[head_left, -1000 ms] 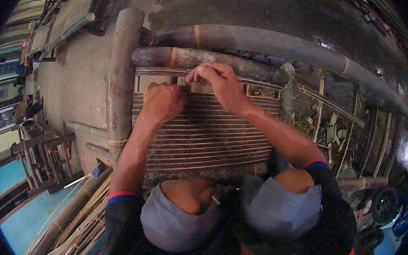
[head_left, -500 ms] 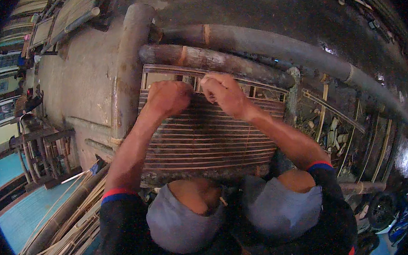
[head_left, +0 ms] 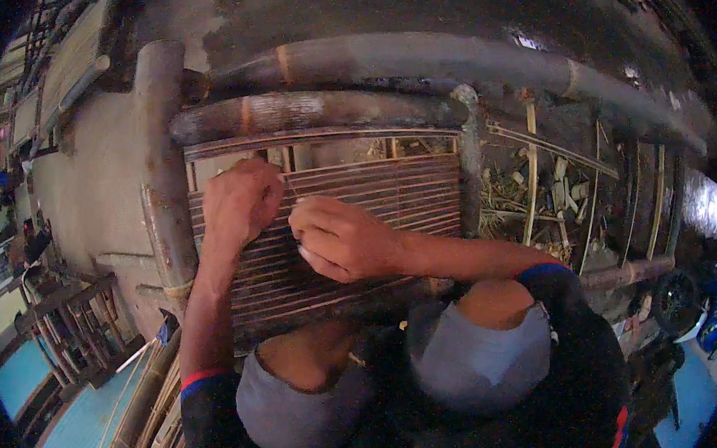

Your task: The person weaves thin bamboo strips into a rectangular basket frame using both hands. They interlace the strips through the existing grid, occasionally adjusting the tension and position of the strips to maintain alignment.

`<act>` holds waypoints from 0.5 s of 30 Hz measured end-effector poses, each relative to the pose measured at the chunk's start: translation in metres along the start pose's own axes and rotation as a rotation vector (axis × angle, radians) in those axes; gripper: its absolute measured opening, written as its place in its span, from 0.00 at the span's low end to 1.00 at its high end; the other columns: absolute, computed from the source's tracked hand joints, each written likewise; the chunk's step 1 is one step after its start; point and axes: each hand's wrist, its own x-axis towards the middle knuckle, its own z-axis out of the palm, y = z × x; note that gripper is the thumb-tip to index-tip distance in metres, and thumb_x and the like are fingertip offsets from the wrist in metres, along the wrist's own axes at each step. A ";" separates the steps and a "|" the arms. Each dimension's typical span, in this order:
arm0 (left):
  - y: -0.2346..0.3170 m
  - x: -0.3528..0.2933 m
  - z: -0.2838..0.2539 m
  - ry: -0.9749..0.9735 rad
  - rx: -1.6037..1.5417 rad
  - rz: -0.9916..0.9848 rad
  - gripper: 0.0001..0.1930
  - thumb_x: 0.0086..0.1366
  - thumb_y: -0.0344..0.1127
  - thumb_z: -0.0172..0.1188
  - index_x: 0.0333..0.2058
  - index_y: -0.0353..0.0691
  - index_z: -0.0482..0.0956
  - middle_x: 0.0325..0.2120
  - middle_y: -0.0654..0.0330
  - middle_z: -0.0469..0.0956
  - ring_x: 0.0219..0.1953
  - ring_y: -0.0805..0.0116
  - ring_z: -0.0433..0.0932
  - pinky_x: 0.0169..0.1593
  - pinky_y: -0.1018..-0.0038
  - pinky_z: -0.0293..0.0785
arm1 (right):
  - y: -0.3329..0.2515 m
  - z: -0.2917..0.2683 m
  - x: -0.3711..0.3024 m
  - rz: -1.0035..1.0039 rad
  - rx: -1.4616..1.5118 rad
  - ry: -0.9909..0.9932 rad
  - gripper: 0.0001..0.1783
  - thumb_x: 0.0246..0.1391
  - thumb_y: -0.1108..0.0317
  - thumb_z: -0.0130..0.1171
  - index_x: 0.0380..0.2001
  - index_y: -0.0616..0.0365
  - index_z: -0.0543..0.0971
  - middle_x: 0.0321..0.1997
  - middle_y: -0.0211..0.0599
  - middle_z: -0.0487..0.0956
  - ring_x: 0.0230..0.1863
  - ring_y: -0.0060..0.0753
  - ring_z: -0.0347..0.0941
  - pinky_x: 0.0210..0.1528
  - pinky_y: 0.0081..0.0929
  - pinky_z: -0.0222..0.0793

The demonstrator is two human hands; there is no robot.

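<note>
A panel of thin bamboo slats [head_left: 423, 189] fills a frame of thick poles in front of me. Over its upper left part, my left hand [head_left: 243, 199] is closed in a pinch with the fingertips turned inward. Lower and to the right, my right hand [head_left: 341, 238] is closed too, thumb against curled fingers. A fine strand [head_left: 292, 187] runs between the fingertips of both hands, over the slats; its ends are hidden. Above the uppermost close-set slat, short upright sticks [head_left: 395, 147] cross a gap below the frame's top strips.
Thick bamboo poles [head_left: 350, 111] span the far side, joined to an upright post [head_left: 165, 155] at left. Loose split strips [head_left: 161, 446] lie at lower left. Bamboo scraps [head_left: 562, 191] sit between slats at right. My grey-clad knees [head_left: 487, 365] are close below the panel.
The view has shifted, so the panel appears farther left. My right hand has come down and leftward over the slats, its forearm now lying more level. Both hands remain closed.
</note>
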 end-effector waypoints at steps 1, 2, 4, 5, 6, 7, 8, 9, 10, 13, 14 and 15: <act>0.002 -0.004 0.001 0.078 -0.009 -0.007 0.09 0.55 0.31 0.62 0.36 0.43 0.83 0.32 0.54 0.81 0.35 0.49 0.81 0.38 0.59 0.77 | 0.007 -0.001 -0.017 -0.090 -0.052 0.017 0.10 0.54 0.67 0.60 0.24 0.58 0.72 0.47 0.51 0.76 0.51 0.57 0.73 0.53 0.49 0.72; 0.005 -0.004 0.005 0.156 -0.027 0.000 0.10 0.54 0.30 0.62 0.37 0.43 0.83 0.33 0.54 0.81 0.35 0.50 0.81 0.38 0.60 0.77 | 0.013 -0.006 -0.038 -0.171 -0.119 0.036 0.10 0.53 0.67 0.61 0.24 0.57 0.72 0.49 0.50 0.75 0.54 0.57 0.72 0.55 0.50 0.72; 0.008 -0.007 0.005 0.241 0.010 0.005 0.10 0.57 0.31 0.63 0.40 0.43 0.83 0.34 0.55 0.82 0.36 0.51 0.81 0.39 0.59 0.78 | 0.017 -0.021 -0.079 -0.085 -0.131 -0.080 0.08 0.54 0.67 0.62 0.30 0.59 0.74 0.55 0.50 0.73 0.59 0.57 0.70 0.60 0.50 0.70; 0.010 -0.007 0.009 0.323 -0.035 0.040 0.10 0.59 0.33 0.64 0.40 0.43 0.83 0.35 0.55 0.83 0.36 0.51 0.82 0.40 0.59 0.78 | 0.013 -0.029 -0.096 -0.033 -0.141 -0.099 0.08 0.54 0.68 0.62 0.32 0.61 0.75 0.56 0.50 0.73 0.59 0.55 0.70 0.59 0.49 0.71; 0.013 -0.005 0.014 0.405 -0.081 0.076 0.09 0.60 0.34 0.64 0.40 0.43 0.83 0.36 0.54 0.83 0.37 0.52 0.82 0.40 0.59 0.79 | 0.013 -0.038 -0.111 0.019 -0.150 -0.117 0.08 0.54 0.70 0.61 0.34 0.62 0.77 0.56 0.50 0.73 0.59 0.54 0.70 0.58 0.47 0.71; 0.019 -0.003 0.021 0.380 -0.081 0.070 0.09 0.60 0.35 0.64 0.40 0.43 0.83 0.37 0.54 0.83 0.37 0.52 0.82 0.41 0.58 0.79 | 0.019 -0.044 -0.129 0.141 -0.195 -0.072 0.09 0.55 0.69 0.61 0.37 0.63 0.77 0.56 0.50 0.73 0.59 0.53 0.70 0.58 0.46 0.71; 0.031 0.001 0.030 0.359 -0.083 0.063 0.09 0.61 0.37 0.65 0.39 0.43 0.83 0.37 0.54 0.83 0.37 0.52 0.82 0.41 0.57 0.79 | 0.026 -0.051 -0.144 0.262 -0.241 -0.029 0.10 0.56 0.69 0.60 0.40 0.63 0.77 0.56 0.50 0.73 0.59 0.53 0.70 0.58 0.45 0.71; 0.044 0.005 0.040 0.338 -0.084 0.055 0.10 0.62 0.38 0.65 0.39 0.42 0.83 0.38 0.53 0.83 0.38 0.52 0.82 0.42 0.57 0.79 | 0.035 -0.055 -0.157 0.383 -0.285 0.014 0.12 0.57 0.68 0.60 0.42 0.63 0.78 0.56 0.49 0.73 0.59 0.53 0.70 0.58 0.44 0.70; 0.057 0.009 0.047 0.295 -0.063 0.058 0.11 0.62 0.40 0.65 0.39 0.41 0.82 0.38 0.53 0.83 0.39 0.52 0.82 0.42 0.57 0.79 | 0.046 -0.056 -0.161 0.429 -0.343 0.096 0.13 0.59 0.68 0.59 0.44 0.63 0.77 0.56 0.49 0.73 0.58 0.53 0.70 0.58 0.43 0.70; 0.091 0.040 0.085 0.156 -0.007 0.098 0.16 0.63 0.47 0.64 0.37 0.38 0.82 0.39 0.50 0.82 0.40 0.51 0.82 0.42 0.57 0.79 | 0.079 -0.071 -0.164 0.530 -0.515 0.266 0.15 0.61 0.66 0.56 0.48 0.64 0.76 0.55 0.49 0.74 0.57 0.55 0.70 0.59 0.44 0.69; 0.095 0.047 0.094 0.093 0.042 0.102 0.18 0.63 0.49 0.63 0.36 0.38 0.82 0.38 0.50 0.83 0.40 0.51 0.82 0.42 0.57 0.79 | 0.084 -0.072 -0.157 0.519 -0.532 0.267 0.16 0.62 0.65 0.56 0.48 0.65 0.76 0.55 0.50 0.74 0.57 0.56 0.70 0.59 0.47 0.69; 0.098 0.052 0.099 0.031 0.091 0.102 0.20 0.63 0.51 0.62 0.35 0.37 0.82 0.37 0.49 0.83 0.40 0.51 0.82 0.42 0.57 0.79 | 0.089 -0.072 -0.150 0.508 -0.548 0.267 0.16 0.63 0.64 0.55 0.48 0.65 0.76 0.56 0.51 0.74 0.56 0.58 0.70 0.59 0.49 0.68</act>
